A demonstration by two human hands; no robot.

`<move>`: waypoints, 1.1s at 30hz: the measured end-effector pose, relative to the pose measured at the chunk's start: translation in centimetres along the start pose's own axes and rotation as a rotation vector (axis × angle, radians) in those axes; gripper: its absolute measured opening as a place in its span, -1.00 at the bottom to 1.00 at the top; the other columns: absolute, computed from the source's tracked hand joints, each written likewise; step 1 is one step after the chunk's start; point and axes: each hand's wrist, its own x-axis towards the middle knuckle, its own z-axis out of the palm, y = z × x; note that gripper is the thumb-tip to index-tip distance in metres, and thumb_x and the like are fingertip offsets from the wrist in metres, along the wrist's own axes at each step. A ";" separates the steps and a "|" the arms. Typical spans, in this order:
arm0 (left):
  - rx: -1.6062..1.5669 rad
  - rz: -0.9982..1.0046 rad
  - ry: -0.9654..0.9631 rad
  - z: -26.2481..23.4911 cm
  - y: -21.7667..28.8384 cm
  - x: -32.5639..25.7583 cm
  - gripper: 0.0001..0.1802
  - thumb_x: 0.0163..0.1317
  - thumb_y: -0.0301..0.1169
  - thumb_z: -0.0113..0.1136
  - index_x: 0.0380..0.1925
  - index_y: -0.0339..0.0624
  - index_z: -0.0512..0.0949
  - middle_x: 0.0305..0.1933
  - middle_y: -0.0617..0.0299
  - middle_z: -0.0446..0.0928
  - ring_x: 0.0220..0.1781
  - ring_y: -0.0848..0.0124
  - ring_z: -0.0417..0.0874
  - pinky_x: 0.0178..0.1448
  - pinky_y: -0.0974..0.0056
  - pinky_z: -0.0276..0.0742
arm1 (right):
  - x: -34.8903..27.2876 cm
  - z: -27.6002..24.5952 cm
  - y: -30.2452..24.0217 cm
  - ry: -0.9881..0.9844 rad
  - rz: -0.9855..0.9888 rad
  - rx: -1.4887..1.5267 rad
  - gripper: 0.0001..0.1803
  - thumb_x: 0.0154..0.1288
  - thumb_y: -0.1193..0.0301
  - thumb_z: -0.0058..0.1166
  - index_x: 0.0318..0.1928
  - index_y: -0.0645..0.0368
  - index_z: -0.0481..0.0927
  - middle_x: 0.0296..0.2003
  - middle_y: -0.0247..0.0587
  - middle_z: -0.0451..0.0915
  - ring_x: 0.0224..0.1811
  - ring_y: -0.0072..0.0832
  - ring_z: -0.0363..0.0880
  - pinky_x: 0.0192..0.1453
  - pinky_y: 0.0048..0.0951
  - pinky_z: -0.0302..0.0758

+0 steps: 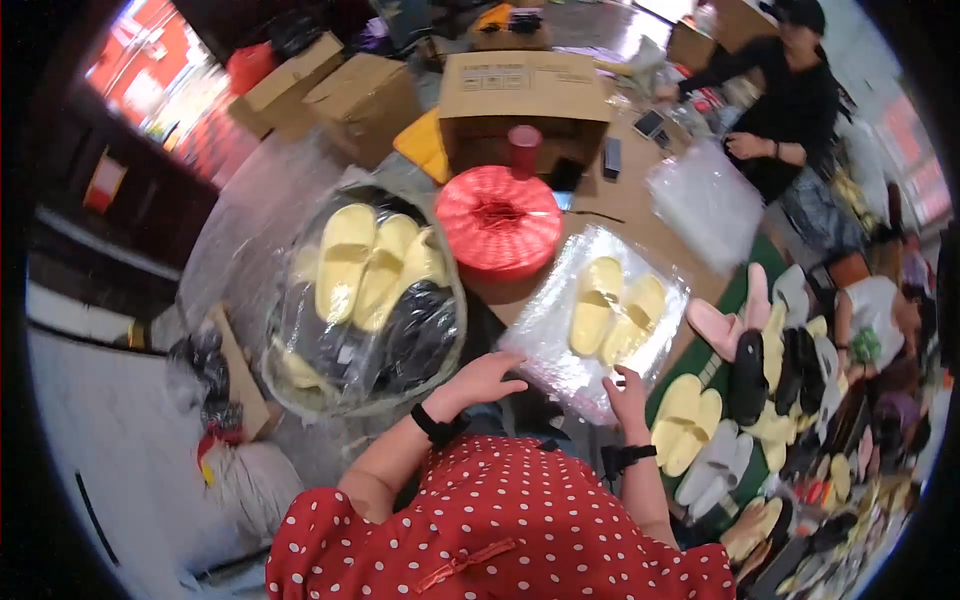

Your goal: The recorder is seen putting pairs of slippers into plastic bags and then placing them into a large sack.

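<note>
A pair of pale yellow foam slippers (615, 308) is seen lying side by side on a crinkled sheet of clear bubble wrap (560, 345) spread over the brown cardboard-covered worktable (640, 205), just in front of the person in the red polka-dot top. The left hand (483, 381) is held open and relaxed, fingers spread, at the near left edge of the sheet, with nothing gripped; the right hand (628, 392) is laid on the near right corner of the wrap, fingers loosely curled, and whether the film is actually pinched there cannot be told. The slippers are judged to be light, soft and springy, unlikely to be harmed by a firm squeeze, while the wrap is thin, limp and slippery and would be best taken by its edges or corners, or the slippers lifted together at the heels. A large red spool of plastic twine (498, 220) is stood just beyond the sheet, and a clear plastic bag stuffed with yellow and black slippers (365, 300) is set to the left. Loose slippers in pink, black, white and yellow (760, 370) are heaped on the right, and another person in black (790, 105) is seated across the table.
</note>
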 end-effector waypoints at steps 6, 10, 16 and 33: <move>-0.008 -0.103 0.260 -1.0 3.9 -8.4 -0.41 0.21 -0.11 0.18 0.17 -0.20 0.41 0.21 -0.09 0.42 0.22 0.01 0.45 0.29 0.11 0.35 | 0.7 1.3 -4.4 -0.143 -0.224 0.044 -0.62 0.14 0.31 0.25 -0.06 0.24 0.57 -0.15 -0.09 0.61 -0.20 -0.30 0.62 -0.09 -0.33 0.54; -0.123 -0.210 0.373 -2.4 5.7 -14.0 -0.44 0.26 -0.15 0.17 0.21 -0.15 0.39 0.25 -0.04 0.42 0.27 0.07 0.43 0.32 0.16 0.33 | 1.2 4.0 -9.4 -0.269 -0.353 0.198 -0.70 0.20 0.36 0.22 -0.09 0.22 0.59 -0.22 -0.16 0.64 -0.27 -0.42 0.61 -0.26 -0.45 0.53; -0.314 -0.506 1.114 -1.8 4.1 -25.1 -0.61 0.25 -0.36 0.19 0.07 -0.19 0.52 0.02 0.14 0.60 0.02 0.38 0.61 0.14 0.28 0.49 | 1.4 8.2 -14.4 -0.484 -0.480 0.266 -0.69 0.26 0.34 0.18 -0.06 0.26 0.59 -0.21 -0.16 0.65 -0.22 -0.51 0.59 -0.21 -0.50 0.49; 0.090 -1.096 1.411 -0.8 -10.9 -41.9 -0.46 0.10 -0.11 0.26 0.08 -0.06 0.50 0.24 -0.12 0.38 0.26 -0.06 0.38 0.31 0.03 0.33 | 4.3 16.4 -21.5 -0.380 -0.338 0.227 -0.52 0.37 0.14 0.07 0.15 0.19 0.44 -0.05 -0.28 0.52 -0.10 -0.55 0.47 -0.24 -0.51 0.47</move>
